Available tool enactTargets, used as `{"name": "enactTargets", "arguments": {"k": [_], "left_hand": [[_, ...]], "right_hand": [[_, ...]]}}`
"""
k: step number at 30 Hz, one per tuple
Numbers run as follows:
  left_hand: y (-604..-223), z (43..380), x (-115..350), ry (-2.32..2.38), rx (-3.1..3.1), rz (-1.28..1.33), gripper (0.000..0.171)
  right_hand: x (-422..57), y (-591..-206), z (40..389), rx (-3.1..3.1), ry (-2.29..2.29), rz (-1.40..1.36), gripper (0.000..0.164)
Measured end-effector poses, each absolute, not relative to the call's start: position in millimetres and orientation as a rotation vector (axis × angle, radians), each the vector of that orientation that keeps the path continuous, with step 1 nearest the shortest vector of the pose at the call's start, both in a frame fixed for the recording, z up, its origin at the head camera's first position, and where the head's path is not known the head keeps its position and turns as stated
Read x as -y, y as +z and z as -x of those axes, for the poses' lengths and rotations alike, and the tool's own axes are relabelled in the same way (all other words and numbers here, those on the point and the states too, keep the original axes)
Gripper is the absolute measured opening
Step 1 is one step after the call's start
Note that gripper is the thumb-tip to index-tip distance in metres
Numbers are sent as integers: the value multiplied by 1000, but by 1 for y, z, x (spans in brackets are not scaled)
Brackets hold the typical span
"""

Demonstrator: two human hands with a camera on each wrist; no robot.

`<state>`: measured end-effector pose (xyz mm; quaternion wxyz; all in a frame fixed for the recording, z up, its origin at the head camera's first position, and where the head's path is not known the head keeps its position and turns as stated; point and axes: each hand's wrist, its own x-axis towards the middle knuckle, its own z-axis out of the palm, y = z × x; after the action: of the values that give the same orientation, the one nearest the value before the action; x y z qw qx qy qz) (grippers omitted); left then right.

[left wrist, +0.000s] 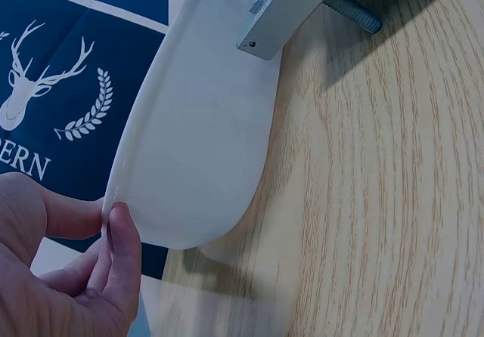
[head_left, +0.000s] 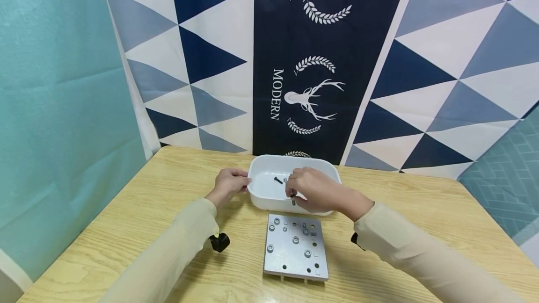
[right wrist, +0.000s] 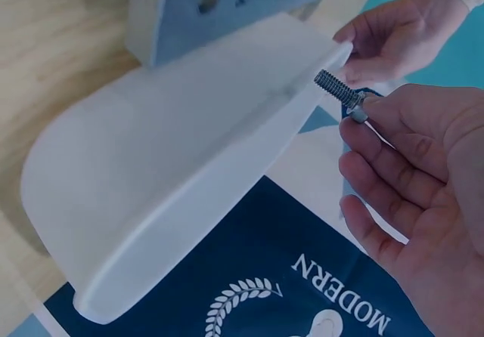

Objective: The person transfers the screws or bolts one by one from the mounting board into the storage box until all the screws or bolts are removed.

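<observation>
My left hand (head_left: 229, 184) pinches the left rim of a white plastic basin (head_left: 269, 203) between thumb and fingers; the left wrist view shows the thumb and fingers on either side of the rim (left wrist: 112, 178). Over the basin, my right hand (head_left: 316, 190) holds a short socket-head screw (right wrist: 338, 89) by its head, between thumb and index finger. Its threaded shank sticks out from the fingertips. A dark screw (head_left: 278, 180) lies on the basin floor, with a small metal piece beside it, partly hidden by the right hand.
In front of the basin is a silver metal plate (head_left: 290, 261) with holes and several socket-head screws set in it; a threaded shank (left wrist: 353, 10) protrudes from its underside. The wooden table (head_left: 189, 167) meets a patterned cloth (head_left: 219, 106) at its back edge.
</observation>
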<state>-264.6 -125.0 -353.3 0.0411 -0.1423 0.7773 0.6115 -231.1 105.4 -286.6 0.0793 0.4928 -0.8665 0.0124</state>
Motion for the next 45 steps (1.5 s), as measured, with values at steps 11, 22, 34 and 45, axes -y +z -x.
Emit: {"name": "enactTargets", "arguments": {"k": [11, 22, 34, 45], "left_hand": [[-354, 265, 129, 1872, -2384, 433, 22], [-356, 264, 133, 1885, -2388, 446, 23], [-352, 266, 132, 1891, -2397, 435, 24], [-356, 265, 127, 1899, -2383, 416, 21]], "right_hand": [[-99, -278, 254, 2657, 32, -1439, 12], [-91, -278, 285, 2786, 14, -1370, 14], [-85, -275, 323, 2989, -6, -1224, 17], [-89, -293, 345, 3131, 51, -1115, 23]]}}
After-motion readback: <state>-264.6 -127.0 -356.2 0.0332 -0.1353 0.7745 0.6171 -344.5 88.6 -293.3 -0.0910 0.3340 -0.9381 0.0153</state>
